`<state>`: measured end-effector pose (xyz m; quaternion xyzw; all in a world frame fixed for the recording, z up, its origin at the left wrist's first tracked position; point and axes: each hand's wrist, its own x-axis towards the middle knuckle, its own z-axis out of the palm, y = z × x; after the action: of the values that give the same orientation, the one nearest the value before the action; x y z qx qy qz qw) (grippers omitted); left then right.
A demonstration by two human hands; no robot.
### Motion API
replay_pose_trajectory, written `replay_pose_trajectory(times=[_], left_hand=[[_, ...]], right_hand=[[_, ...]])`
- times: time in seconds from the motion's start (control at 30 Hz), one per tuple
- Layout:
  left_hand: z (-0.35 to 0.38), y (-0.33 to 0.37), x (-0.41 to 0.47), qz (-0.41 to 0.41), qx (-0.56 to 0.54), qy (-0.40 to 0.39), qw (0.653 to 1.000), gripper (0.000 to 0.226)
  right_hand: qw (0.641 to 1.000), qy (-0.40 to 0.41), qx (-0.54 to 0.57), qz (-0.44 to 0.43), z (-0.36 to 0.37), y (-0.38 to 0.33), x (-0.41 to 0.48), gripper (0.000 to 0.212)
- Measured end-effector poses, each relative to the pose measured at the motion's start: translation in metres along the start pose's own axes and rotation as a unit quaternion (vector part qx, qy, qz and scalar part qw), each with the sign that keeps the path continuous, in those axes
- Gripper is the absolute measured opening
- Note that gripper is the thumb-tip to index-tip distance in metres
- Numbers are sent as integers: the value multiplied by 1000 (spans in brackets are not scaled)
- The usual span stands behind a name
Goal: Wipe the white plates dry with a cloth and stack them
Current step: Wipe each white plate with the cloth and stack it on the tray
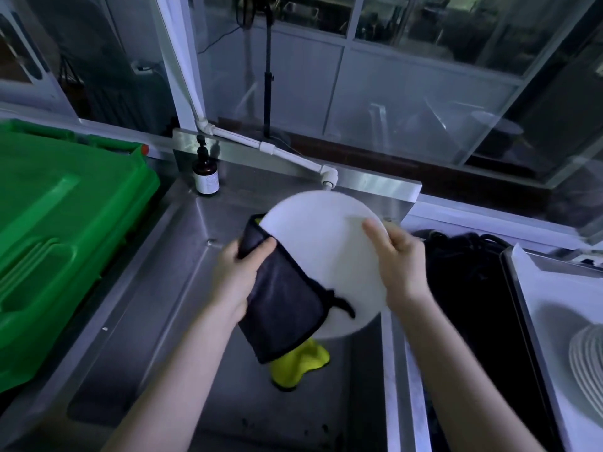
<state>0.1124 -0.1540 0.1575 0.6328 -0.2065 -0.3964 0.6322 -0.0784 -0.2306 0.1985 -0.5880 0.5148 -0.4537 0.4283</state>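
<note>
So I'm mid-wipe on this one. The white plate (326,243) is up in the air over the steel sink (182,288), tilted with its face toward me. My right hand (398,259) has it by the right rim, thumb lying across the face and the fingers curled round behind. My left hand (239,272) is clamped on the cloth (284,308), dark on the outside and yellow on the inside, and it's folded over the plate's left edge, so I'm pinching the rim through the fabric. The loose end hangs down below the plate.

I'd say I'm on the drying step, not stacking yet. Only the left edge is under the cloth right now; the middle and right side of the face are bare, and I can't tell from here whether they're wet or dry.

Next up, I reckon: turn the plate with the right hand while the cloth works round the rim and across the face, then do the back. Grip matters, since it's held over a hard sink.

After that it goes on the stack of plates (587,353) on the surface to my right, well apart from where I'm holding this one.
</note>
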Motion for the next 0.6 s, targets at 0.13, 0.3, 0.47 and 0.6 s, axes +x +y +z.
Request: replay_pose_trajectory(times=[0.13,0.3,0.47,0.6], left_hand=[[1,-13,2,-107,-57,47,992,18],[-21,0,5,-25,25,-19,999,12],[-12,29,3,180,239,-187,936,34],[-7,29,3,172,249,-206,931,18]], right_hand=[[990,63,83,96,17,14,-24,40],[988,-148,-48,-11,-16,-9,-13,31],[911,-302,-259,-111,-4,-29,4,42],[922,-271,-241,-134,3,-18,1,51]])
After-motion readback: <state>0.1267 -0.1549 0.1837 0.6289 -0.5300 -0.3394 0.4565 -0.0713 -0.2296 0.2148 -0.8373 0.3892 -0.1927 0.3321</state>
